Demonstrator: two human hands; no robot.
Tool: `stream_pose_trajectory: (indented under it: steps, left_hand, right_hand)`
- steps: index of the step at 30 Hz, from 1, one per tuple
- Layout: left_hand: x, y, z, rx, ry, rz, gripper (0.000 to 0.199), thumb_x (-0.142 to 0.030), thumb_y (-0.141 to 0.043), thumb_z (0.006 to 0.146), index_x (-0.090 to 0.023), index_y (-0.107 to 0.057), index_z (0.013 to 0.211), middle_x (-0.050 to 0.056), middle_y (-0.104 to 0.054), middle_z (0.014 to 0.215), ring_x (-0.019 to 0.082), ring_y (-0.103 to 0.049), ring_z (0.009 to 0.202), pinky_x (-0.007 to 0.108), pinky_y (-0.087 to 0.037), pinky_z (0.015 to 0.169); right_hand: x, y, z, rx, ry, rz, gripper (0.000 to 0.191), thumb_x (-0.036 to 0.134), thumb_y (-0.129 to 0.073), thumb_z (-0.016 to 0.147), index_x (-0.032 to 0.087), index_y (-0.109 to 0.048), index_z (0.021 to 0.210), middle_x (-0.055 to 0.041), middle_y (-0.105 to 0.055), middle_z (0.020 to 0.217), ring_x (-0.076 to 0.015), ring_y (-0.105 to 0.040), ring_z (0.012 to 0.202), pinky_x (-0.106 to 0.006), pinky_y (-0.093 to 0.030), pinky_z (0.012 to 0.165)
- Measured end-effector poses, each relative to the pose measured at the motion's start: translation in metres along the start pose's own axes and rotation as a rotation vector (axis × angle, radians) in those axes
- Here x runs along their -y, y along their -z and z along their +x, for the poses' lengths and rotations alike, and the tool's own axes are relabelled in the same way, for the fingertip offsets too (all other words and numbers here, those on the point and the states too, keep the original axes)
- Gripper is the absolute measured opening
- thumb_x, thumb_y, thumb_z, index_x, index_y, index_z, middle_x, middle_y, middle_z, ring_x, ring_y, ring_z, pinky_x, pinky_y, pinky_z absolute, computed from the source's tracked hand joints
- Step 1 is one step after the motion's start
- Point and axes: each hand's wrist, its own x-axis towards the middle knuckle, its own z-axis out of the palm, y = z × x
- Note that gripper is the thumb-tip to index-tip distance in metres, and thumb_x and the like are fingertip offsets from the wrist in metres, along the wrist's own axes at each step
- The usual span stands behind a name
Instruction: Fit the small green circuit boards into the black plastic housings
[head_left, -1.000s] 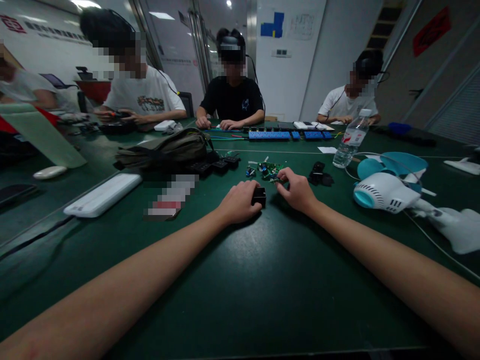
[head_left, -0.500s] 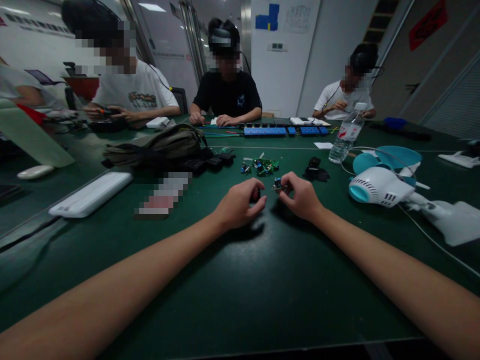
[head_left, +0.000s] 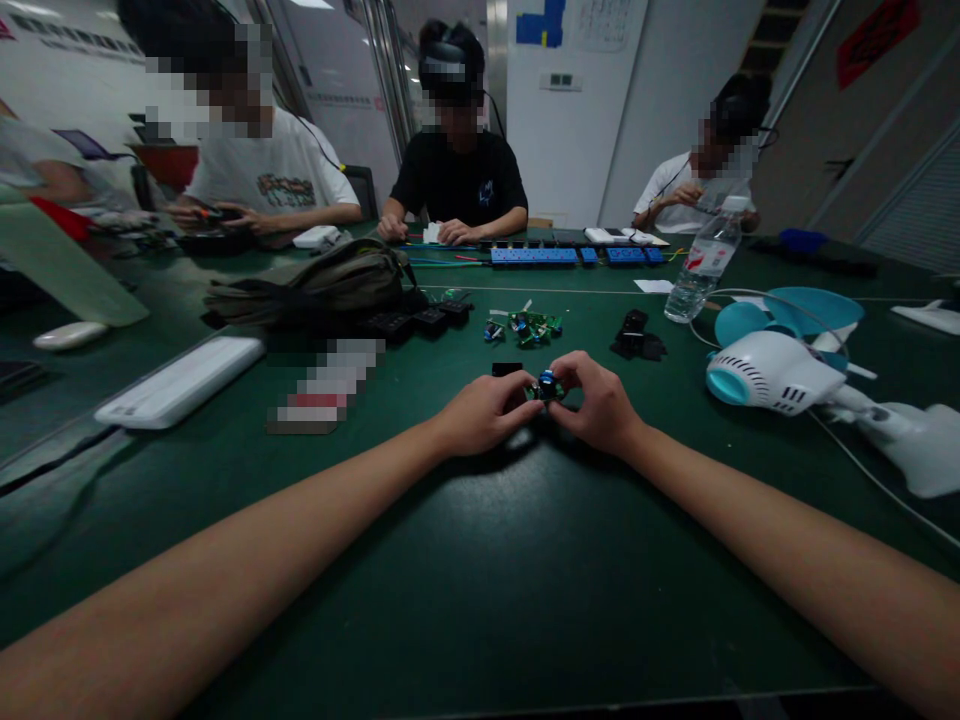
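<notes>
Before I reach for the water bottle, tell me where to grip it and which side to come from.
Best wrap the fingers around the label, midway up the water bottle, coming from the near left: the bottle stands tall and round, and the fan lies close on its right, where it would probably get in the way.

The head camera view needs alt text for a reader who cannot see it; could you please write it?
The left hand and right hand hold a small circuit board between them over a dark green table. A black box lies just beyond the left hand, with loose boards farther back and other people across the table.
</notes>
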Motion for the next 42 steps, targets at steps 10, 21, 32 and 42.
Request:
stream_pose_trajectory:
  steps: [10, 21, 32, 42]
  left_hand:
    - [0.004, 0.002, -0.001, 0.085, -0.06, 0.247, 0.029, -0.033, -0.053, 0.096, -0.02, -0.056, 0.121, 0.006, -0.07, 0.097, 0.021, -0.067, 0.083, 0.03, -0.047, 0.073]
    - [0.009, -0.002, 0.001, 0.081, -0.028, 0.274, 0.039, -0.033, -0.05, 0.097, -0.021, -0.048, 0.134, 0.005, -0.071, 0.092, 0.02, -0.067, 0.078, 0.028, -0.045, 0.07]
    - [0.005, -0.002, 0.0, 0.08, -0.072, 0.266, 0.037, -0.031, -0.05, 0.096, -0.022, -0.047, 0.132, 0.002, -0.068, 0.085, 0.017, -0.063, 0.073, 0.026, -0.042, 0.067]
    - [0.002, -0.003, 0.001, 0.028, -0.028, 0.249, 0.028, -0.032, -0.051, 0.096, -0.021, -0.047, 0.122, 0.001, -0.069, 0.083, 0.016, -0.063, 0.068, 0.025, -0.04, 0.061]
  right_hand:
    - [0.015, 0.015, -0.007, 0.212, -0.189, 0.057, 0.031, 0.022, -0.069, 0.078, 0.019, -0.06, 0.108, -0.0038, -0.068, 0.09, -0.017, -0.064, 0.078, -0.029, -0.049, 0.072]
    - [0.002, 0.03, -0.011, 0.275, -0.307, 0.098, 0.032, 0.025, -0.071, 0.081, 0.019, -0.063, 0.111, 0.0049, -0.061, 0.067, -0.0104, -0.054, 0.056, -0.023, -0.042, 0.057]
    - [0.0, 0.03, -0.011, 0.314, -0.158, 0.051, 0.031, 0.024, -0.069, 0.082, 0.02, -0.063, 0.112, 0.0041, -0.063, 0.067, -0.0109, -0.056, 0.057, -0.023, -0.042, 0.058]
    - [0.005, 0.03, -0.01, 0.219, -0.122, -0.008, 0.024, 0.025, -0.066, 0.084, 0.018, -0.066, 0.107, 0.0022, -0.064, 0.068, -0.0117, -0.056, 0.057, -0.024, -0.042, 0.06]
